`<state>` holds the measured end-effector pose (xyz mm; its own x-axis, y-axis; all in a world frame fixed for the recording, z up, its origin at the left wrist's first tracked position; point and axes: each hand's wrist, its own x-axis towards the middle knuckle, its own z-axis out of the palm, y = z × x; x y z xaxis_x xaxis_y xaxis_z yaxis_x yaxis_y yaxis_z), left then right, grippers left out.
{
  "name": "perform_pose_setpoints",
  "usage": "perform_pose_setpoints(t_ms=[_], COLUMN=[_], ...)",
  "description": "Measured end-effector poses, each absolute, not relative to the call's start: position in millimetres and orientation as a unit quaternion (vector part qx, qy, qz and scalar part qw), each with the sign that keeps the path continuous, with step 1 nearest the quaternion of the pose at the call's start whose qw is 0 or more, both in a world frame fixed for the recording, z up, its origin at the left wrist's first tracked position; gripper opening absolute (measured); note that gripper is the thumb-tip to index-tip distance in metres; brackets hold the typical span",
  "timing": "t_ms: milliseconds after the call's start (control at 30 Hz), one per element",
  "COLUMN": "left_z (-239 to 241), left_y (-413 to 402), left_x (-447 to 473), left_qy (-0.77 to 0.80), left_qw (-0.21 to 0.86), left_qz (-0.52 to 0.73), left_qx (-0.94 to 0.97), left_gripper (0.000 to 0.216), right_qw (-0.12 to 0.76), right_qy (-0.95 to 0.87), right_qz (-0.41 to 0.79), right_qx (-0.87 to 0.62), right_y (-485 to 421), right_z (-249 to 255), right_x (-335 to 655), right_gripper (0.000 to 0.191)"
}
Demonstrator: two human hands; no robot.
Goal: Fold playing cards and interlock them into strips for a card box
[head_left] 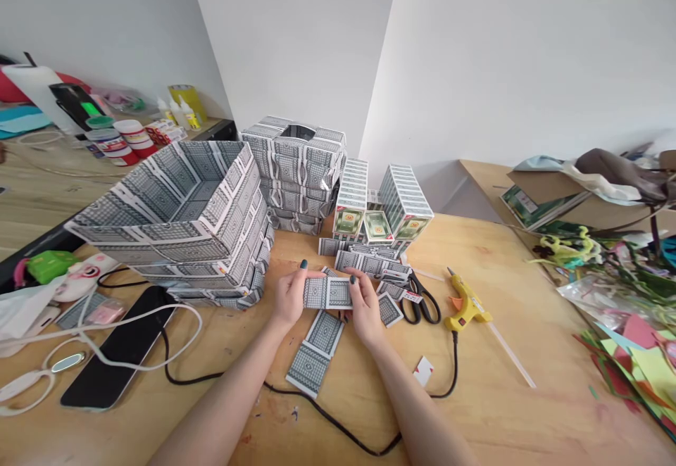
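Between my two hands is a strip of joined playing cards (328, 293), grey patterned backs facing up. My left hand (290, 298) grips its left end, thumb on top. At the right end, my right hand (365, 308) pinches it the same way. Below lies another joined card strip (315, 355) on the table. Behind my hands is a row of folded card strips (372, 262). Black-handled scissors (421, 304) lie to the right, partly over loose cards. Further right, a yellow glue gun (465, 302) rests with a clear glue stick (512, 355) at its back.
An open box built from cards (211, 241) stands left, with a card-built box with a top hole (298, 163) behind it. Stacked card packs (404, 202) stand at the back. A black phone (119, 353) and white cable lie left; a black cord (338, 424) crosses the front. Paper scraps (641, 353) pile right.
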<state>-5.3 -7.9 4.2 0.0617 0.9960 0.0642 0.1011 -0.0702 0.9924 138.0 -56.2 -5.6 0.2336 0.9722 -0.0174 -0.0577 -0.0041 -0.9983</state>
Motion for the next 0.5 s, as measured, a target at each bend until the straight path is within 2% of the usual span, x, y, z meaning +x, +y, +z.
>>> perform_pose_setpoints(t_ms=[100,167,300,500], left_z=[8.2,8.4,3.1,2.4], left_y=[-2.7,0.7,3.7,1.8], left_x=[-7.3,-9.9,-13.6,-13.8], left_qy=[0.526,0.555,0.586,0.587], left_qw=[0.456,0.416,0.361,0.367], left_qz=[0.519,0.544,0.548,0.525], left_qx=[0.496,0.472,0.475,0.495], left_gripper=[0.050,0.049,0.046,0.047], right_qw=[0.571,0.536,0.444,0.434], right_qy=[-0.437,-0.486,-0.596,-0.596], right_qz=[0.372,0.301,0.212,0.206], right_qx=[-0.587,-0.621,-0.635,-0.644], right_y=[-57.0,-57.8,-58.9,-56.6], right_z=[-6.0,-5.7,-5.5,-12.2], right_x=[139.1,138.8,135.1,136.8], right_gripper=[0.028,0.024,0.041,0.051])
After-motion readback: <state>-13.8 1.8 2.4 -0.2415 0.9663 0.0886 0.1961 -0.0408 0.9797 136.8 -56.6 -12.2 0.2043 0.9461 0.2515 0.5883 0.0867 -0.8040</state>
